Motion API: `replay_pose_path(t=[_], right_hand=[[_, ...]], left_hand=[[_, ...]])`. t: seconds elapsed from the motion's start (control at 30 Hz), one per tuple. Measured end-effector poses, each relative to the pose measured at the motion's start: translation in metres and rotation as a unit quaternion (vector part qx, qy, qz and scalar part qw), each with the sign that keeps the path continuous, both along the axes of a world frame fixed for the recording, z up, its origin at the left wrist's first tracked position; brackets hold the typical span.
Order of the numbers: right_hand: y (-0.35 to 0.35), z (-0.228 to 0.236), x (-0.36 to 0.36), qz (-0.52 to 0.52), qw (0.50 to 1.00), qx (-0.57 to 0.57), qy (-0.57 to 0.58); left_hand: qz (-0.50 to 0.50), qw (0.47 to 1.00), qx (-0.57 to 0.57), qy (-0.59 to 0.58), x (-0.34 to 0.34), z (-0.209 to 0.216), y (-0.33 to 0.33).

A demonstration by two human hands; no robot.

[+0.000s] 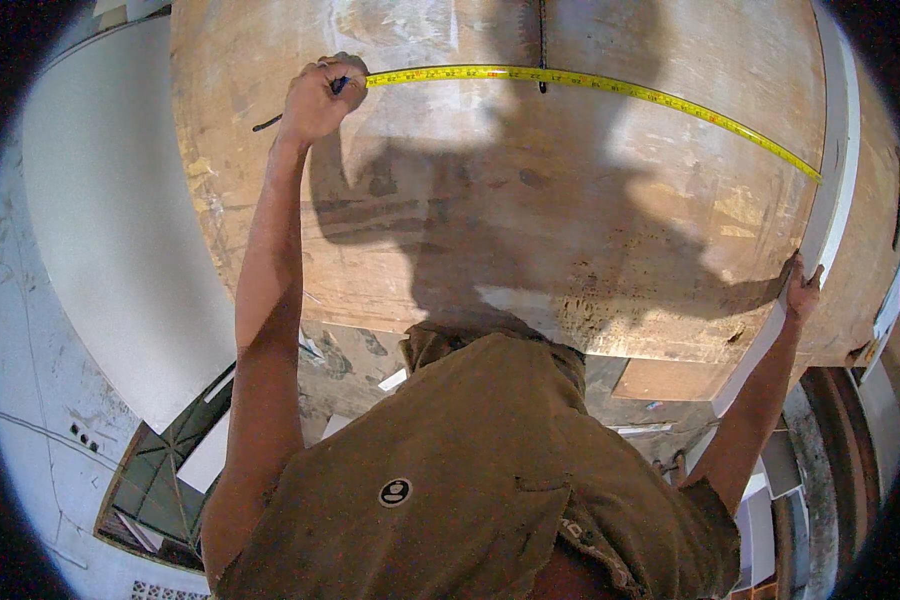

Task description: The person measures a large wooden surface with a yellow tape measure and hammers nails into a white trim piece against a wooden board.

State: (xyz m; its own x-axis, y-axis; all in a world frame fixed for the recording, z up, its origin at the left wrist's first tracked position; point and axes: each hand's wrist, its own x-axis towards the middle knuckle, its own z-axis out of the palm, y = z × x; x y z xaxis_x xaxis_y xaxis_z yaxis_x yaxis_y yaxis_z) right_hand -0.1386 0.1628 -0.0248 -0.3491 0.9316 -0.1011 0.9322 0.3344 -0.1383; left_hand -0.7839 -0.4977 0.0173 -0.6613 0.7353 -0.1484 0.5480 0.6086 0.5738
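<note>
A yellow tape measure (515, 73) lies stretched across a worn wooden board (450, 130). My left hand (322, 98) is closed at the tape's left end; its case is mostly hidden in the fingers, with a small dark blue part showing. Beside that wrist a thin dark stick (267, 124) pokes out; whether the hand holds it cannot be told. The tape's far right end meets a long white strip (838, 160) along the board's right side. Lower down, my right hand (802, 290) grips this strip by its edge.
A slim dark rod (543, 40) reaches down to the tape from the far edge. At the left stands a large white panel (120, 200), with a dark metal-framed piece (165, 480) below it. Several boards and planks (830, 450) are stacked at the lower right.
</note>
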Motion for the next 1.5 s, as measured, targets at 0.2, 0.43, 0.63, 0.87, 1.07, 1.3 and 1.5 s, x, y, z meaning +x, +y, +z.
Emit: replay_pose_path(t=[0.2, 0.43, 0.63, 0.87, 1.07, 1.3, 1.5], right_hand=[[-0.004, 0.007, -0.005, 0.010, 1.000, 0.014, -0.013], [-0.006, 0.008, -0.006, 0.052, 0.997, 0.061, -0.022], [-0.010, 0.012, -0.012, 0.015, 0.999, 0.033, -0.016], [-0.005, 0.003, -0.002, 0.029, 0.999, 0.022, 0.019], [0.007, 0.000, 0.002, 0.061, 0.995, 0.064, -0.056], [-0.041, 0.012, -0.029, -0.116, 0.989, -0.075, -0.058], [-0.063, 0.037, -0.056, 0.005, 0.996, 0.075, -0.055]], left_hand=[[0.001, 0.999, -0.016, 0.038, -0.001, -0.002, -0.001], [0.014, 1.000, -0.028, 0.002, 0.004, 0.008, 0.005], [0.016, 0.998, -0.054, 0.040, 0.005, 0.006, 0.003], [0.019, 0.997, -0.069, 0.001, 0.002, 0.007, 0.006], [-0.029, 0.999, 0.018, 0.026, 0.002, 0.004, 0.000], [0.008, 0.997, -0.014, -0.079, -0.010, -0.012, -0.008], [-0.030, 0.998, 0.025, -0.048, -0.021, -0.002, -0.006]])
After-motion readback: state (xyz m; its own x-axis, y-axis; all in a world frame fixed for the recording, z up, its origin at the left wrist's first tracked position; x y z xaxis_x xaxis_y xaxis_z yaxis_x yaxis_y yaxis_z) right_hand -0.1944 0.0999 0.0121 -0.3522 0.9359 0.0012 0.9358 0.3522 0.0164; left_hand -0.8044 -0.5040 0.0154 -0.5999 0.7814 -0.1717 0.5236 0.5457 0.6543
